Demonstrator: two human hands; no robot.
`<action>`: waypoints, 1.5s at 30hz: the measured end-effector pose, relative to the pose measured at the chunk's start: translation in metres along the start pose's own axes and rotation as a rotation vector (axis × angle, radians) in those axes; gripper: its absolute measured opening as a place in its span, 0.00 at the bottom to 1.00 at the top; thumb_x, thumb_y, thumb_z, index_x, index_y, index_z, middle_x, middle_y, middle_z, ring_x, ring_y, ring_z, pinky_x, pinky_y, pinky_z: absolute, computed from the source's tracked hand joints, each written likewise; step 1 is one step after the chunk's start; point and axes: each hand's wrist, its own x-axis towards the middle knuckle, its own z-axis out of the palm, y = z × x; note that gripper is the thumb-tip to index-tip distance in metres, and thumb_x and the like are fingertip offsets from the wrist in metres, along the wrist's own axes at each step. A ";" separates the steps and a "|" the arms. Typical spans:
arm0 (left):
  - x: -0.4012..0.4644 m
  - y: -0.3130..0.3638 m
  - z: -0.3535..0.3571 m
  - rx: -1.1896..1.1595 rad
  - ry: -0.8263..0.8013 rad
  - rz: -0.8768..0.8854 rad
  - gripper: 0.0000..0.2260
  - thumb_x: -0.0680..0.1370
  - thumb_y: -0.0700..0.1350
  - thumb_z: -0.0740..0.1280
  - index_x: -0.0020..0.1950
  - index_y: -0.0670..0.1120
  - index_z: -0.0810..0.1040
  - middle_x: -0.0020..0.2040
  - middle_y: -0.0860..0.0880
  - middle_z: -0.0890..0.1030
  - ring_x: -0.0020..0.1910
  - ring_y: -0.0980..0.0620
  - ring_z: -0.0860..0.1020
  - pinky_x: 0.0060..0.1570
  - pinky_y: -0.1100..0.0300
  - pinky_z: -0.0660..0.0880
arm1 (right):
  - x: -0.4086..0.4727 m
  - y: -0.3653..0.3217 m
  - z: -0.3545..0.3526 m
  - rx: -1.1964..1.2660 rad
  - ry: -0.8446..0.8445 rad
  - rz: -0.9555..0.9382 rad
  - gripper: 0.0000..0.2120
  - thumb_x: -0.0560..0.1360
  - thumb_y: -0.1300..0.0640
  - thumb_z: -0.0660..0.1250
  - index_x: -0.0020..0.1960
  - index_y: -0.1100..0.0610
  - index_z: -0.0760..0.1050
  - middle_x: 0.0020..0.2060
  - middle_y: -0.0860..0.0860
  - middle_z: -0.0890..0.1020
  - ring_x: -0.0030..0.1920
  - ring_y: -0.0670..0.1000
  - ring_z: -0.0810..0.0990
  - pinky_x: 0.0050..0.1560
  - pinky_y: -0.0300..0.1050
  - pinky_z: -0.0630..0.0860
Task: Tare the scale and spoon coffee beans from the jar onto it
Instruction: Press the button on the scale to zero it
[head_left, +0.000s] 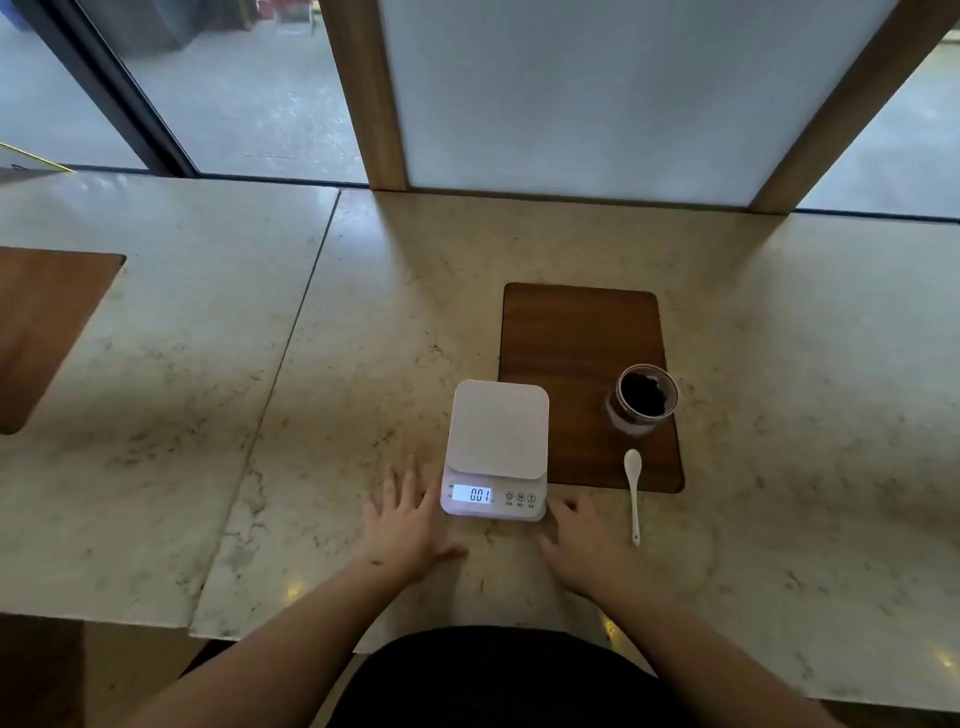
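Your left hand (402, 525) lies flat on the table (363, 332), fingers spread, its grip wide and holding nothing; the fingertips lie just beside the left front corner of the scale (496, 449), though contact cannot be confirmed. Your right hand (582, 545) rests palm down just beside the scale's right front corner, fingers loosely extended, its grip likewise wide and empty.

The scale is a white unit with a bare weighing platform, standing near the table's front edge, directly ahead of you. Its lit display (471, 493) appears to read 001, and three round buttons (520, 498) sit in a row to the right of the display.

A dark wooden inlay (576, 332) is set into the tabletop behind and to the right of the scale; the scale's right rear part overlaps the inlay's left margin. The jar (643, 400), glass and without a lid, stands upright on the inlay's right edge, toward its front corner, and holds dark coffee beans (643, 396).

The spoon (634, 493), white, lies in front of the jar with its bowl on the inlay's front margin and its handle extending across the stone toward the table's front edge, just right of your right hand and apart from it.

A seam (291, 343) in the tabletop runs from back to front, left of the scale. A second wooden inlay (47, 322) shows at the left edge of the table.
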 end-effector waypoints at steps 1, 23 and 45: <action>-0.001 0.000 0.001 0.014 0.013 0.014 0.51 0.67 0.80 0.57 0.68 0.66 0.18 0.76 0.45 0.26 0.74 0.36 0.27 0.71 0.27 0.37 | 0.000 0.000 -0.002 0.015 -0.015 0.008 0.26 0.77 0.47 0.59 0.74 0.47 0.62 0.70 0.55 0.68 0.65 0.55 0.71 0.65 0.52 0.70; -0.004 0.001 -0.002 0.063 -0.043 0.020 0.47 0.71 0.79 0.52 0.66 0.64 0.16 0.75 0.43 0.25 0.74 0.34 0.27 0.71 0.27 0.39 | -0.005 -0.020 0.000 -0.256 -0.124 0.020 0.33 0.79 0.52 0.54 0.80 0.50 0.44 0.50 0.54 0.80 0.42 0.49 0.78 0.45 0.47 0.80; -0.005 0.004 -0.004 0.075 -0.089 -0.005 0.48 0.72 0.78 0.54 0.70 0.61 0.20 0.75 0.43 0.24 0.74 0.34 0.26 0.71 0.28 0.36 | 0.014 -0.030 -0.001 -0.269 -0.161 0.061 0.31 0.78 0.55 0.58 0.79 0.53 0.53 0.63 0.54 0.77 0.55 0.54 0.80 0.51 0.49 0.81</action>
